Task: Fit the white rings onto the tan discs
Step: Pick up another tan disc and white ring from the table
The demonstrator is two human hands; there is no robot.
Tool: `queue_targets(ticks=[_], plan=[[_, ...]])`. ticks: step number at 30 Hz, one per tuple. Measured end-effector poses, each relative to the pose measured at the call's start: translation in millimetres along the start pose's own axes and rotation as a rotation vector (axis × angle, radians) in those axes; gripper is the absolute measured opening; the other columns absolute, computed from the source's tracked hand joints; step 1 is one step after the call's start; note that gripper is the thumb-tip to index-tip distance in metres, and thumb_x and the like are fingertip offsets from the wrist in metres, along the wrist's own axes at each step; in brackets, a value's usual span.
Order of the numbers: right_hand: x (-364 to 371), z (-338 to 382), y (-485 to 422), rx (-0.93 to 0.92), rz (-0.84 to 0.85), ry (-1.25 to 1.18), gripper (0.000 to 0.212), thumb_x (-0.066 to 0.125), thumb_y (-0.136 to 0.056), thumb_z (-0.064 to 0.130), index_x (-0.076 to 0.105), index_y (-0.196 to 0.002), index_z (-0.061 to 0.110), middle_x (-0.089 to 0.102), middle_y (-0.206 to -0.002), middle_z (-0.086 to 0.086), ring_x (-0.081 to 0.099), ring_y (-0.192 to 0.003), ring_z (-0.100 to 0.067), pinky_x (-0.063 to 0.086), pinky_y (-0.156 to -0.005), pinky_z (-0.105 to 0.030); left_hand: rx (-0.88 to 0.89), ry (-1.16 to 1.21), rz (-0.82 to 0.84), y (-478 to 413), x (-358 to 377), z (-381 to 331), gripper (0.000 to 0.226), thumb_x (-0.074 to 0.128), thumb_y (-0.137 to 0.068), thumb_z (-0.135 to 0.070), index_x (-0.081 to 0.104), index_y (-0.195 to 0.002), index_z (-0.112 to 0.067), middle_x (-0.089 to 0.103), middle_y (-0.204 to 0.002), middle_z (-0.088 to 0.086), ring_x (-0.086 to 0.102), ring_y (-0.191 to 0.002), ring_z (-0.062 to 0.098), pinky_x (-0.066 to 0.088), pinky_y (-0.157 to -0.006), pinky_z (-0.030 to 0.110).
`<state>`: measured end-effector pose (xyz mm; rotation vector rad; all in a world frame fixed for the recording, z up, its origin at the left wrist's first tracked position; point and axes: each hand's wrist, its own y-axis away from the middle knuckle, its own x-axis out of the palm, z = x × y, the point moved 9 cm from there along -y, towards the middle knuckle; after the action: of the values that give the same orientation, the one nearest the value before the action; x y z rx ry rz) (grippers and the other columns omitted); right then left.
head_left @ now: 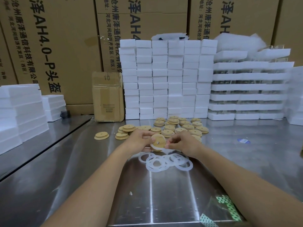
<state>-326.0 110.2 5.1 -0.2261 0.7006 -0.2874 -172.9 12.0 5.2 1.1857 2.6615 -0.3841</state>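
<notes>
My left hand (pixel 141 140) grips a tan disc (pixel 158 142) with a small centre hole, tilted up above the steel table. A white ring (pixel 153 146) lies partly round the disc's lower edge. My right hand (pixel 182 144) pinches that ring at the disc's right side. Several loose white rings (pixel 165 161) lie overlapping on the table just below my hands. Behind my hands is a heap of tan discs (pixel 180 125), and one single disc (pixel 101 135) lies apart at the left.
Stacks of white foam blocks (pixel 167 79) stand behind the discs, with more foam (pixel 19 112) at the left. A small cardboard box (pixel 107 97) stands at the back. A clear bag with green print (pixel 226 208) lies near the front edge, a blue sticker (pixel 243 140) at the right.
</notes>
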Motion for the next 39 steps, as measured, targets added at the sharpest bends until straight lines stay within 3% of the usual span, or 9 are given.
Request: queue_targets(ticks=[6, 11, 15, 18, 21, 26, 29, 33, 39], plan=[[-11.4, -0.5, -0.2, 0.060, -0.166, -0.113, 0.017, 0.078, -0.095, 0.021, 0.077, -0.084, 0.008, 0.069, -0.071, -0.001, 0.060, -0.068, -0.012, 0.050, -0.067, -0.025, 0.070, 0.123, -0.087, -4.1, -1.7, -6.4, 0.017, 0.070, -0.104, -0.012, 0.077, -0.117, -0.021, 0.084, -0.105, 0.002, 0.080, -0.098, 0.016, 0.065, -0.079, 0.029], [-9.4, 8.6, 1.3, 0.131, -0.252, -0.282, 0.020, 0.068, -0.099, 0.022, 0.069, -0.092, 0.003, 0.081, -0.083, -0.007, 0.078, -0.083, -0.019, 0.060, -0.085, -0.044, 0.096, 0.287, -0.090, -6.3, -0.1, -11.6, 0.020, 0.072, -0.102, -0.009, 0.071, -0.122, -0.012, 0.082, -0.110, 0.009, 0.080, -0.103, 0.026, 0.066, -0.088, 0.035], [-20.3, 23.8, 8.1, 0.027, -0.383, -0.128, 0.015, 0.068, -0.098, 0.028, 0.065, -0.087, 0.018, 0.076, -0.075, -0.003, 0.072, -0.069, -0.022, 0.060, -0.067, -0.045, 0.115, 0.174, -0.058, -4.3, 4.4, -17.6, 0.033, 0.079, -0.093, -0.002, 0.070, -0.120, -0.017, 0.083, -0.104, 0.005, 0.081, -0.100, 0.022, 0.066, -0.084, 0.032], [-15.8, 33.7, 7.9, -0.067, -0.360, -0.039, 0.010, 0.065, -0.099, 0.030, 0.064, -0.089, 0.026, 0.069, -0.069, 0.007, 0.057, -0.058, -0.009, 0.048, -0.059, -0.034, 0.146, 0.099, -0.050, -3.4, 9.4, -21.3, 0.031, 0.081, -0.093, -0.006, 0.074, -0.115, -0.027, 0.084, -0.099, 0.001, 0.081, -0.095, 0.017, 0.066, -0.078, 0.031], [-14.4, 45.1, 8.1, -0.128, -0.348, -0.024, 0.011, 0.065, -0.102, 0.028, 0.068, -0.093, 0.023, 0.072, -0.081, 0.008, 0.063, -0.070, -0.009, 0.052, -0.067, -0.035, 0.182, 0.099, -0.073, -2.6, 11.0, -26.9, 0.018, 0.078, -0.098, -0.014, 0.079, -0.110, -0.028, 0.084, -0.097, 0.001, 0.081, -0.091, 0.016, 0.066, -0.071, 0.031], [-20.2, 49.5, 8.5, -0.112, -0.335, -0.086, 0.024, 0.067, -0.103, 0.026, 0.073, -0.091, 0.006, 0.071, -0.091, -0.014, 0.064, -0.079, -0.028, 0.056, -0.072, -0.051, 0.231, 0.231, -0.177, -4.2, -7.9, -33.0, 0.020, 0.076, -0.099, -0.009, 0.079, -0.112, -0.023, 0.084, -0.101, 0.003, 0.081, -0.091, 0.014, 0.064, -0.068, 0.029], [-12.8, 46.0, 8.6, -0.076, -0.280, -0.205, 0.024, 0.067, -0.103, 0.021, 0.072, -0.095, -0.001, 0.068, -0.094, -0.024, 0.053, -0.075, -0.027, 0.046, -0.066, -0.044, 0.217, 0.266, -0.196, -6.6, -8.7, -26.1, 0.020, 0.076, -0.099, -0.010, 0.079, -0.114, -0.024, 0.084, -0.103, 0.003, 0.080, -0.093, 0.013, 0.065, -0.073, 0.034], [-7.1, 35.8, 9.6, 0.005, -0.247, -0.291, 0.019, 0.070, -0.100, 0.015, 0.071, -0.088, 0.000, 0.062, -0.077, -0.005, 0.045, -0.066, -0.023, 0.038, -0.060, -0.038, 0.221, 0.318, -0.210, -7.0, -10.2, -22.1, 0.022, 0.077, -0.098, -0.012, 0.077, -0.118, -0.023, 0.083, -0.106, 0.004, 0.079, -0.097, 0.014, 0.067, -0.079, 0.037], [-4.1, 37.0, 7.5, 0.038, -0.217, -0.333, 0.021, 0.069, -0.101, 0.024, 0.075, -0.084, 0.015, 0.064, -0.085, -0.004, 0.052, -0.080, -0.020, 0.041, -0.071, -0.039, 0.182, 0.384, -0.208, -5.0, -10.6, -20.9, 0.021, 0.078, -0.098, -0.014, 0.077, -0.118, -0.021, 0.083, -0.108, 0.005, 0.080, -0.100, 0.019, 0.066, -0.079, 0.035]])
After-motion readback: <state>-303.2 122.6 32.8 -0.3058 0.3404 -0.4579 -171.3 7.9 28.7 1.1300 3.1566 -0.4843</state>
